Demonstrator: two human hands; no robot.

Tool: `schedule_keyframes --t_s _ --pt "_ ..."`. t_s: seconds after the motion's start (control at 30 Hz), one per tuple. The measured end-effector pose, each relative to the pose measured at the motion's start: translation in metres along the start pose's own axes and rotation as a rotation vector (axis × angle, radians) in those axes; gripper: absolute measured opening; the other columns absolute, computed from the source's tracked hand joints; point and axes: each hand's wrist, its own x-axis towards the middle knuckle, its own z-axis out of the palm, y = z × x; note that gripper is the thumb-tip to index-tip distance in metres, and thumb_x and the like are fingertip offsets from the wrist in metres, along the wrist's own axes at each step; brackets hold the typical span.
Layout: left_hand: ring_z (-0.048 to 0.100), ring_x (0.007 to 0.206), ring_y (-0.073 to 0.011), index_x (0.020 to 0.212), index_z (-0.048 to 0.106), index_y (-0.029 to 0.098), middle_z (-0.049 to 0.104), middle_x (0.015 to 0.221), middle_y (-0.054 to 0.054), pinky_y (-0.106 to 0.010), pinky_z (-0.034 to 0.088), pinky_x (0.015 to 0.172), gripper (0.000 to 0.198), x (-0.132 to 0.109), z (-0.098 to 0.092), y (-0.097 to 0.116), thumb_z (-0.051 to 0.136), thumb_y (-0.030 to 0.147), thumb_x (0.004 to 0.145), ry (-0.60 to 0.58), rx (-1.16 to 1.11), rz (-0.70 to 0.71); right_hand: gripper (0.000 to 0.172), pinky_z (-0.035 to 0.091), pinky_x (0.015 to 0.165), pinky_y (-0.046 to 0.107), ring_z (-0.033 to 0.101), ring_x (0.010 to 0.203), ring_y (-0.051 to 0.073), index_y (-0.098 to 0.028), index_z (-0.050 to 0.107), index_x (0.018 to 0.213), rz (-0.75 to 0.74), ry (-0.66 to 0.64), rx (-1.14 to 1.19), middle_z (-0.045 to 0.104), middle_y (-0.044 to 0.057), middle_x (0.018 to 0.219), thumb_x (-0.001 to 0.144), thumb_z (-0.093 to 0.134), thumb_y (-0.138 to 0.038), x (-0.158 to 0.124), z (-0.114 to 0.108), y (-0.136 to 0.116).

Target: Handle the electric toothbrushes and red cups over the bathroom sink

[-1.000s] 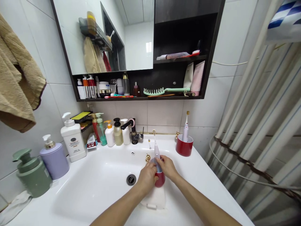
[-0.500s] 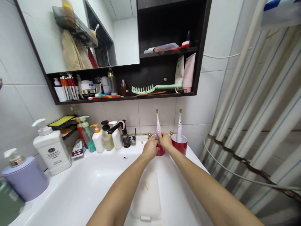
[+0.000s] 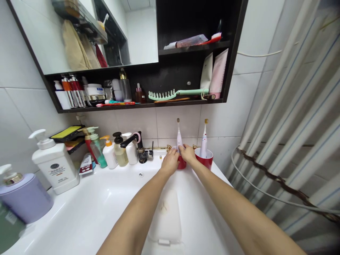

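Note:
Both my hands reach to the back right of the white sink. My left hand wraps the left side of a red cup. My right hand closes on the cup's rim and the base of an electric toothbrush standing upright in it. Right beside it stands a second red cup with another electric toothbrush. The two cups stand close together, almost touching.
A black faucet and several pump bottles line the sink's back edge. A large white pump bottle and a purple one stand at left. A dark shelf above holds a green comb and cosmetics. A striped curtain hangs at right.
My hands carried the red cup with its toothbrush from over the basin back to the sink's rear edge, next to the other red cup. The view shifted left.

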Motion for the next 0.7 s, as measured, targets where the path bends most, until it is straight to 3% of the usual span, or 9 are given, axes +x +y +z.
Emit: schedule_keyframes --t_s 0.17,0.23,0.33,0.4,0.47,0.53,0.63,0.7 --pt "0.032 0.104 -0.0184 0.091 0.048 0.014 0.042 0.108 -0.008 -0.031 0.028 0.085 0.033 -0.004 -0.005 0.001 0.049 0.008 0.058 0.08 -0.144 -0.057 0.026 0.038 0.074 0.035 0.047 0.086 0.015 -0.015 0.045 0.098 -0.048 0.097 0.105 0.048 0.005 0.099 0.075 0.039 -0.026 -0.013 -0.015 -0.008" --pt "0.036 0.1 -0.0175 0.09 0.049 0.015 0.045 0.103 -0.008 -0.031 0.03 0.083 0.034 -0.004 -0.013 0.001 0.049 0.008 0.057 0.154 -0.264 -0.145 0.029 0.037 0.074 0.033 0.048 0.083 0.015 -0.015 0.044 0.1 -0.067 0.13 0.175 0.051 0.007 0.093 0.074 0.039 -0.025 -0.021 -0.022 -0.013" --pt "0.048 0.075 -0.0128 0.095 0.046 0.015 0.052 0.074 -0.002 -0.028 0.036 0.071 0.037 -0.006 -0.035 0.007 0.047 0.01 0.059 0.292 -0.601 -0.411 0.041 0.039 0.066 0.029 0.05 0.066 0.014 -0.012 0.038 0.109 -0.094 0.144 0.3 0.053 0.003 0.07 0.07 0.036 -0.024 -0.04 -0.035 -0.024" --pt "0.045 0.054 -0.0076 0.109 0.034 0.015 0.046 0.057 0.004 -0.023 0.037 0.058 0.05 -0.011 -0.056 0.018 0.045 0.011 0.06 0.365 -0.953 -0.498 0.048 0.04 0.058 0.026 0.047 0.054 0.011 -0.015 0.029 0.116 -0.127 0.127 0.376 0.048 -0.003 0.058 0.068 0.034 -0.022 -0.056 -0.046 -0.035" --pt "0.039 0.043 -0.0041 0.118 0.014 0.022 0.042 0.054 0.008 -0.019 0.033 0.049 0.068 -0.021 -0.078 0.034 0.046 0.011 0.059 0.382 -1.304 -0.375 0.055 0.04 0.051 0.021 0.042 0.047 0.007 -0.022 0.019 0.119 -0.186 0.086 0.492 0.043 -0.007 0.055 0.067 0.034 -0.02 -0.075 -0.059 -0.05" --pt "0.037 0.042 -0.0029 0.119 0.006 0.027 0.042 0.054 0.009 -0.017 0.03 0.046 0.075 -0.033 -0.099 0.052 0.048 0.011 0.058 0.335 -1.532 -0.226 0.06 0.038 0.046 0.019 0.038 0.042 0.005 -0.028 0.012 0.12 -0.281 0.005 0.739 0.04 -0.009 0.055 0.065 0.035 -0.019 -0.094 -0.071 -0.066" --pt "0.037 0.042 -0.0026 0.119 0.003 0.028 0.041 0.052 0.01 -0.017 0.03 0.047 0.08 -0.05 -0.119 0.074 0.05 0.01 0.057 0.253 -1.688 -0.129 0.063 0.034 0.041 0.016 0.035 0.04 0.004 -0.03 0.014 0.119 -0.366 -0.127 1.062 0.039 -0.01 0.053 0.063 0.04 -0.016 -0.118 -0.083 -0.083" --pt "0.038 0.043 -0.0028 0.119 0.003 0.028 0.042 0.051 0.01 -0.017 0.03 0.047 0.082 -0.058 -0.124 0.082 0.052 0.01 0.055 0.242 -1.721 -0.121 0.064 0.032 0.039 0.015 0.034 0.039 0.003 -0.03 0.015 0.118 -0.35 -0.157 1.141 0.039 -0.01 0.051 0.062 0.042 -0.014 -0.128 -0.087 -0.089"
